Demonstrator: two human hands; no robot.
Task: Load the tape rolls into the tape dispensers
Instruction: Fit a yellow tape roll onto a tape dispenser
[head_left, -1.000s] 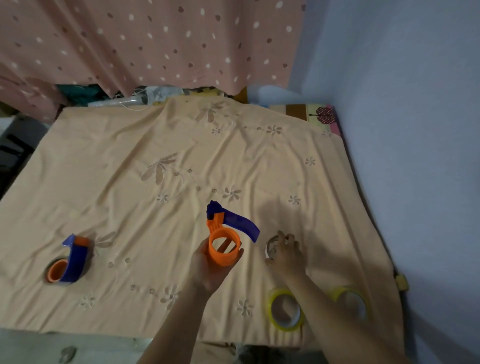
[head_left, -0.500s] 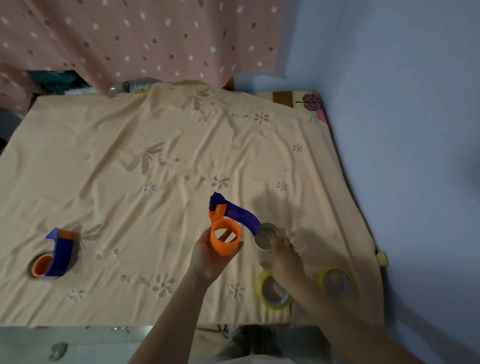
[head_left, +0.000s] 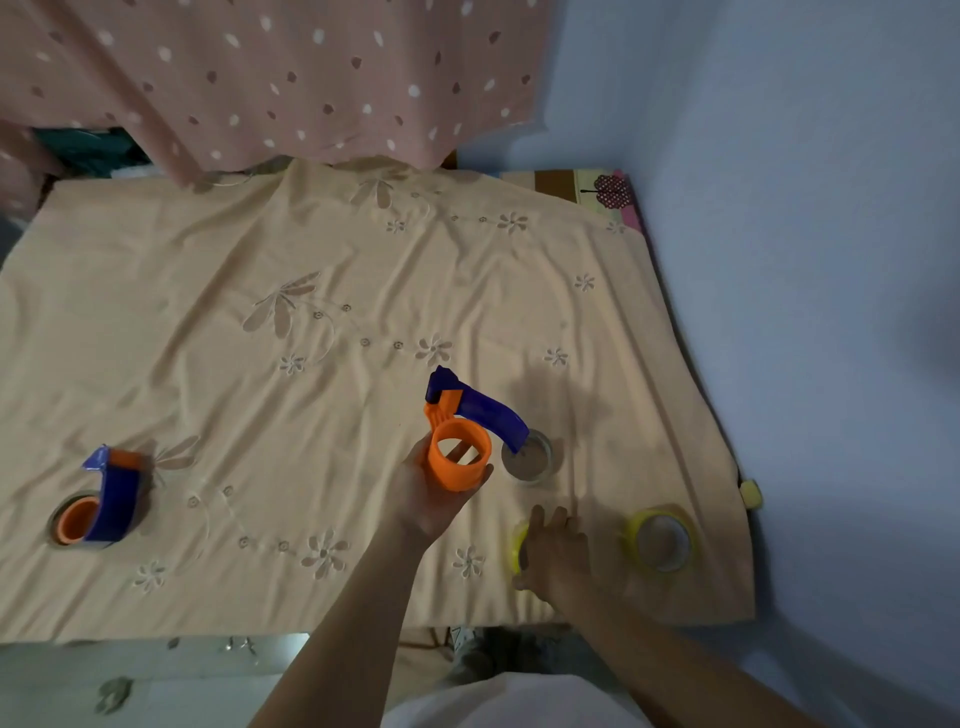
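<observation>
My left hand (head_left: 431, 499) grips an orange and blue tape dispenser (head_left: 462, 441) above the cloth, its orange core empty. My right hand (head_left: 558, 553) lies palm down over a yellow tape roll (head_left: 519, 540) near the front edge, covering most of it; whether the fingers grip it I cannot tell. A clear tape roll (head_left: 530, 460) lies flat just right of the held dispenser. Another yellow tape roll (head_left: 662, 540) lies at the front right. A second orange and blue dispenser (head_left: 101, 501) rests at the left with a clear roll around its core.
The peach flowered cloth (head_left: 311, 322) covers the table. A spotted pink curtain (head_left: 260, 78) hangs at the back. A blue-grey wall (head_left: 805, 260) runs close along the right side. A small yellow object (head_left: 750, 493) sits at the cloth's right edge.
My right hand left the clear roll and moved down onto the nearer yellow roll. The left hand kept hold of the dispenser. The camera shifted a little.
</observation>
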